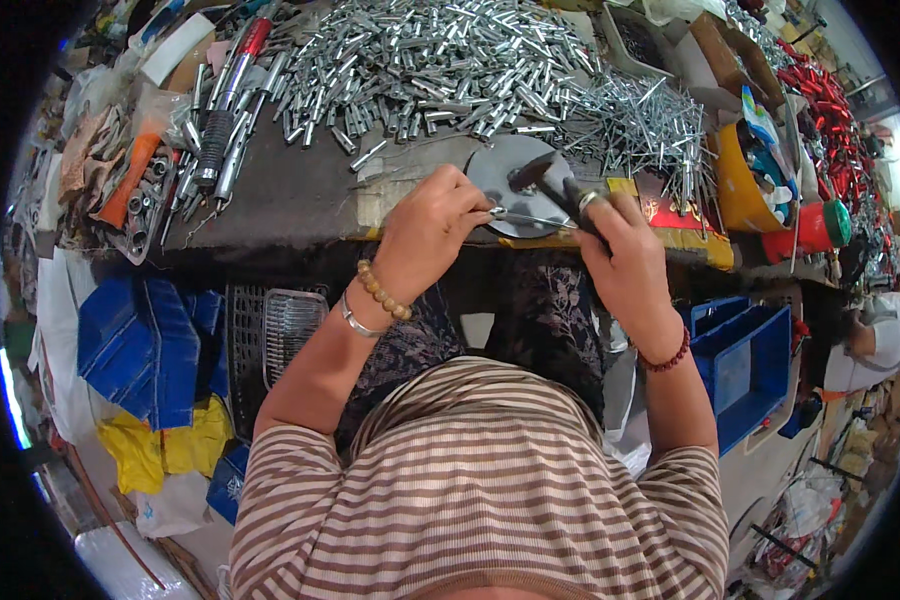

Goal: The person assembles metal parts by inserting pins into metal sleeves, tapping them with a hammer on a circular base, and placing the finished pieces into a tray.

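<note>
My left hand (pixel 432 215) pinches a small shiny metal fitting (pixel 496 212) between thumb and fingertips. From that fitting a thin metal rod (pixel 542 219) runs across to the fingers of my right hand (pixel 625 245). The right hand is closed round the handle of a hammer (pixel 582 205), whose dark head (pixel 532 172) points to the left. Both hands work over a round grey metal disc (pixel 490 165) at the bench's front edge. Whether my right fingers also grip the rod's end is hard to make out.
A big heap of metal tubes (pixel 440 60) covers the far bench, with a pile of thin rods (pixel 640 125) to its right. A red-and-black tool (pixel 232 105) lies at left; a yellow container (pixel 748 180) stands right. Blue bins (pixel 140 345) sit below the bench.
</note>
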`<state>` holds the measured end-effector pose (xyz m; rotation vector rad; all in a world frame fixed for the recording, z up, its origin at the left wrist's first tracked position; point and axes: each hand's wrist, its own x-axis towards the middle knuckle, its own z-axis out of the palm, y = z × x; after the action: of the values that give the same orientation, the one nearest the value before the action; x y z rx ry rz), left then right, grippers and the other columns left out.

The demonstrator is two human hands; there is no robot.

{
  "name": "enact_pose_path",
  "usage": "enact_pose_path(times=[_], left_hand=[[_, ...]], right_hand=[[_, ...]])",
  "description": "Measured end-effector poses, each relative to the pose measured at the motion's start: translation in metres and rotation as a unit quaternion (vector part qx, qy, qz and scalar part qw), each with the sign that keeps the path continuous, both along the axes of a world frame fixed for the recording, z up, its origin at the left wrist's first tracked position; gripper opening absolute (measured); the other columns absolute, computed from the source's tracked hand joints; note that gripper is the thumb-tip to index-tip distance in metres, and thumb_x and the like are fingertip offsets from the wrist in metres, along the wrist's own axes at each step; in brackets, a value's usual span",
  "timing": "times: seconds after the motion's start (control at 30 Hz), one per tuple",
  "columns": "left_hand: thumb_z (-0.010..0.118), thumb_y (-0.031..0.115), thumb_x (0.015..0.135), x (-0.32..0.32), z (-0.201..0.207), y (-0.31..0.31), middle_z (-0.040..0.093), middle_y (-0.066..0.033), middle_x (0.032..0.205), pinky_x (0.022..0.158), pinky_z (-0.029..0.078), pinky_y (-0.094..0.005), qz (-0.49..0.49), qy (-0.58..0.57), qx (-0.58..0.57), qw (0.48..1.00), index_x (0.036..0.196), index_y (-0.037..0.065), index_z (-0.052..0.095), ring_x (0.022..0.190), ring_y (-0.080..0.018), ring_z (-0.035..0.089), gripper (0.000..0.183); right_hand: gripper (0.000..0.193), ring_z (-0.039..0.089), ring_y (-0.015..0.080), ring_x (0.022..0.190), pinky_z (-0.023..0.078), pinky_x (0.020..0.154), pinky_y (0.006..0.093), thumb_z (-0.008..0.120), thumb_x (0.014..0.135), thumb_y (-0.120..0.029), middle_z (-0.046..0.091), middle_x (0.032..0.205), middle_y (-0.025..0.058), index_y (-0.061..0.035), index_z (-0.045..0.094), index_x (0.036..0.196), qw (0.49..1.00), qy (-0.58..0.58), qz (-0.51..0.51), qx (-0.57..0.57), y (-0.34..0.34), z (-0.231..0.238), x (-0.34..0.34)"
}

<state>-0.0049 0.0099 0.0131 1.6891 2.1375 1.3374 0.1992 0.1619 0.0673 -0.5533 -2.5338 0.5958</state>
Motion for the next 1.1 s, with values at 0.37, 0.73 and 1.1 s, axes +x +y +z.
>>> enact_pose_path(times=[0.37,0.73,1.1], left_hand=[[0.074,-0.004,0.084,-0.002,-0.003,0.001,0.061,-0.0096,0.092,0.072,0.051,-0.035,-0.013,-0.01,0.012,1.0,0.098,0.002,0.07,0.082,-0.0259,0.064,0.016],[0.075,0.008,0.086,0.0,-0.001,0.002,0.061,-0.0081,0.094,0.074,0.052,-0.0418,0.003,-0.015,-0.019,1.0,0.094,0.007,0.071,0.087,-0.0301,0.065,0.009],[0.076,0.006,0.087,-0.002,-0.003,-0.004,0.061,-0.0082,0.094,0.073,0.051,-0.0344,0.0,-0.017,-0.018,1.0,0.101,0.006,0.077,0.084,-0.0249,0.064,0.014]], right_hand=[[0.011,0.069,0.0345,0.076,0.055,0.066,0.0389,0.07,0.089,-0.002,0.067,0.103,0.0132,-0.0053,0.068,0.099,0.994,-0.064,0.023,0.087,-0.016,0.007,0.006],[0.02,0.066,0.0366,0.074,0.053,0.062,0.0447,0.068,0.089,-0.003,0.062,0.096,0.0124,-0.0072,0.068,0.109,0.999,0.021,0.035,0.036,-0.007,-0.022,0.003],[0.022,0.065,0.0321,0.088,0.052,0.07,0.0415,0.076,0.081,-0.011,0.063,0.09,0.011,-0.0091,0.066,0.101,0.979,-0.039,0.04,0.198,-0.02,-0.01,-0.011]])
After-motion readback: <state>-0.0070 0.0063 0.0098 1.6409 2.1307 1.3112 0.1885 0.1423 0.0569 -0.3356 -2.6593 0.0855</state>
